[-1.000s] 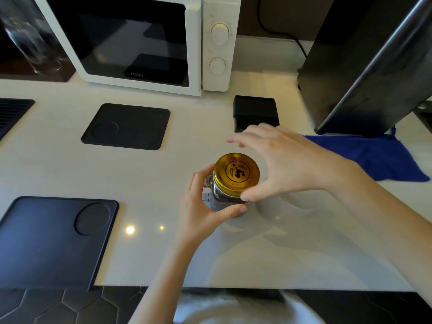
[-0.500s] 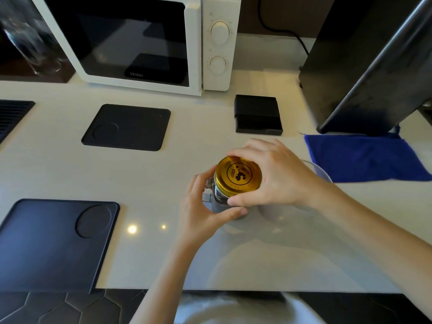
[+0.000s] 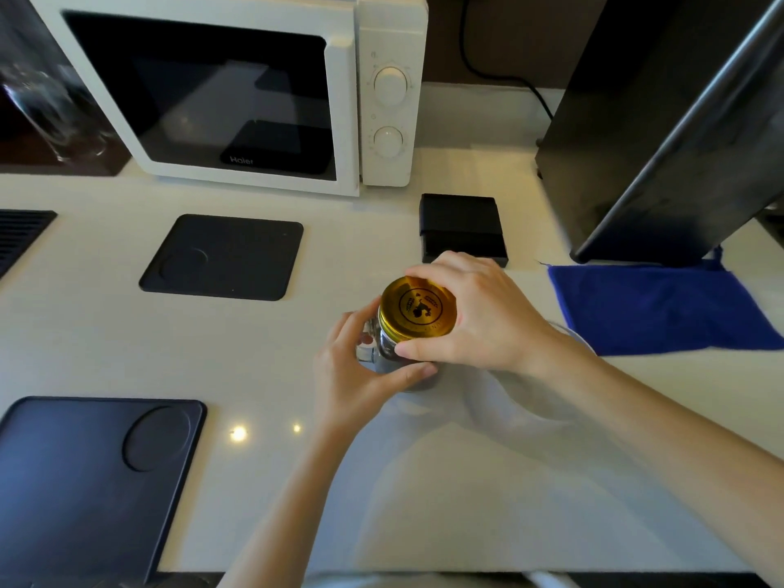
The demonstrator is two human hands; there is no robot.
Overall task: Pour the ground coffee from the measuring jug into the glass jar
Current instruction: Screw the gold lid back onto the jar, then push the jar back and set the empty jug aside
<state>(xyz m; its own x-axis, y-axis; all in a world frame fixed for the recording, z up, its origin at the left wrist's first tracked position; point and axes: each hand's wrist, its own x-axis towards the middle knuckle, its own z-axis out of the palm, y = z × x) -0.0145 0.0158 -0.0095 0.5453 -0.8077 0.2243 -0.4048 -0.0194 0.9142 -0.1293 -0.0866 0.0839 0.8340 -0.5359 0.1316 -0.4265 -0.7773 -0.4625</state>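
A glass jar (image 3: 388,348) with a gold lid (image 3: 418,307) stands on the white counter (image 3: 85,341) at the middle. My left hand (image 3: 356,375) wraps the jar's body from the left and front. My right hand (image 3: 479,316) grips the lid's rim from the right, fingers curled over its far edge. A clear rounded vessel (image 3: 572,335), probably the measuring jug, shows only as a curved rim behind my right wrist; the rest is hidden.
A white microwave (image 3: 237,91) stands at the back. A black mat (image 3: 222,256) and a small black box (image 3: 462,227) lie behind the jar. A black tray (image 3: 63,481) sits front left, a blue cloth (image 3: 662,307) right, a tall black appliance (image 3: 662,120) back right.
My right hand came down from hovering over the jar and closed around the gold lid. My left hand kept its hold on the jar.
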